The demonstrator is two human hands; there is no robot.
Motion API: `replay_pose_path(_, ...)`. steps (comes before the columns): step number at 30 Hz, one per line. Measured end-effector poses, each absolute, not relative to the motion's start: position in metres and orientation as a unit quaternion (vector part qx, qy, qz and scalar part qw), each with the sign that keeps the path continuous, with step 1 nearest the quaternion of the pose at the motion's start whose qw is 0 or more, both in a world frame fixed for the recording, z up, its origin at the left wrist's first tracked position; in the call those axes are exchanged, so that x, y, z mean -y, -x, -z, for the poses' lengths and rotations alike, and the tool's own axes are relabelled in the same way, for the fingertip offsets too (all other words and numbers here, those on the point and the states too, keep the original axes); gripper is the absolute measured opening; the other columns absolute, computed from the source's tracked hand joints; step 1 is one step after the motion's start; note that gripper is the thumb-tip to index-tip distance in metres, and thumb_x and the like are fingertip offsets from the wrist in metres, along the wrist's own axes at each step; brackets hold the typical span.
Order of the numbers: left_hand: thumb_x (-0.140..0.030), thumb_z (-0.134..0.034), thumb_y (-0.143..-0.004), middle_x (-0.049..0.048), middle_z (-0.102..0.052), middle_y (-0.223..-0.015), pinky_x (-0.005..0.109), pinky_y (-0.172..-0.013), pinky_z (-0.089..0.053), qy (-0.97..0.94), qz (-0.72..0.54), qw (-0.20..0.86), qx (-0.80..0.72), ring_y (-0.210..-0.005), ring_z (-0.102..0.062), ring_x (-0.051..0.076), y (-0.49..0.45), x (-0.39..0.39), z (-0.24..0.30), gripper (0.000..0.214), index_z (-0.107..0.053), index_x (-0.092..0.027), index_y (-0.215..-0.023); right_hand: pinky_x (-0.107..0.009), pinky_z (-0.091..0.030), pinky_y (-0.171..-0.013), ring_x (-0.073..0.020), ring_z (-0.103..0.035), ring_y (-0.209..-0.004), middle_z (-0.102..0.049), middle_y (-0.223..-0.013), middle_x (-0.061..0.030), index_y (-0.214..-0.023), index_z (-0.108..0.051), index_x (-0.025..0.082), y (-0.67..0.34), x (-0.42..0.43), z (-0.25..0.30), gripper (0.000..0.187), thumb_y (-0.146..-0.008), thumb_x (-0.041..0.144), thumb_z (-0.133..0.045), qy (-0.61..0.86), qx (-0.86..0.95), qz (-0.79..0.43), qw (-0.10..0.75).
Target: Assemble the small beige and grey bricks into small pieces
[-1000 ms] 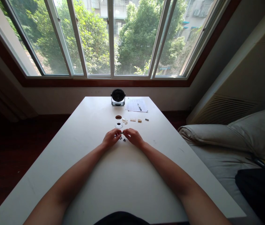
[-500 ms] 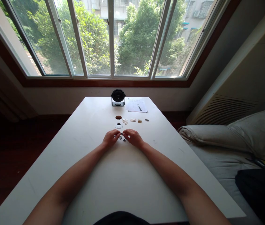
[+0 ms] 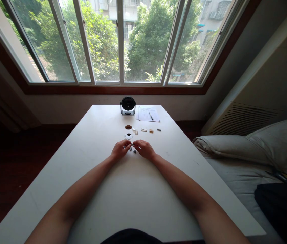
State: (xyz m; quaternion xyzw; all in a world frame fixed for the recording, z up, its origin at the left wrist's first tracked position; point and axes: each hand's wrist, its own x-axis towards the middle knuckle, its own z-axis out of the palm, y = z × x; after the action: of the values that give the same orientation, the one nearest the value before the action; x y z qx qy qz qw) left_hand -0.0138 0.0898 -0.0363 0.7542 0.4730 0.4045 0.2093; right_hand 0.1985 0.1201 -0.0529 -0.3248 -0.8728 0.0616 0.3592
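My left hand and my right hand rest on the white table with their fingertips pinched together around a tiny part I cannot make out. Small dark pieces lie on the table just under the fingers. Beyond the hands lie a white ring, a brown disc, a heap of small white bricks, a studded tan plate, a small tan brick and a small dark brick.
A small black fan stands at the table's far edge, beside a sheet of paper with a pen on it. A bed with a pillow lies to the right. A large window fills the far wall.
The hands have barely shifted; the fingertips stay pinched together over the same spot.
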Motion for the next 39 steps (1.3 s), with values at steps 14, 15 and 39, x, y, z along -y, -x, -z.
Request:
replay_pose_path(14, -0.033, -0.057, -0.091, 0.0033, -0.074, -0.089, 0.028, -0.075, -0.05, -0.765, -0.398, 0.189, -0.47, -0.076, -0.064, 0.016, 0.015, -0.09, 0.037, 0.018, -0.071, -0.022, -0.091, -0.027, -0.047, -0.075, -0.0172, -0.064, -0.079, -0.07, -0.086, -0.0052, -0.101, -0.066, 0.023, -0.199, -0.118, 0.05, 0.016, -0.1, 0.032, -0.053, 0.326, 0.875, -0.057, 0.353)
replay_pose_path(15, -0.033, -0.057, -0.092, 0.0034, -0.074, -0.088, 0.028, -0.075, -0.05, -0.764, -0.398, 0.19, -0.471, -0.076, -0.065, 0.016, 0.015, -0.09, 0.037, 0.019, -0.071, -0.022, -0.091, -0.027, -0.047, -0.074, -0.017, -0.064, -0.078, -0.07, -0.086, -0.0049, -0.103, -0.066, 0.023, -0.199, -0.118, 0.049, 0.016, -0.099, 0.033, -0.054, 0.328, 0.873, -0.059, 0.355)
replay_pose_path(39, -0.034, -0.053, -0.091, 0.0032, -0.075, -0.085, 0.028, -0.072, -0.051, -0.712, -0.417, 0.271, -0.495, -0.075, -0.068, 0.017, 0.012, -0.093, 0.042, 0.023, -0.072, -0.021, -0.092, -0.036, -0.047, -0.081, -0.0239, -0.061, -0.092, -0.068, -0.095, -0.0083, -0.104, -0.066, 0.022, -0.244, -0.149, 0.044, 0.014, -0.099, 0.028, -0.053, 0.389, 0.84, 0.002, 0.378)
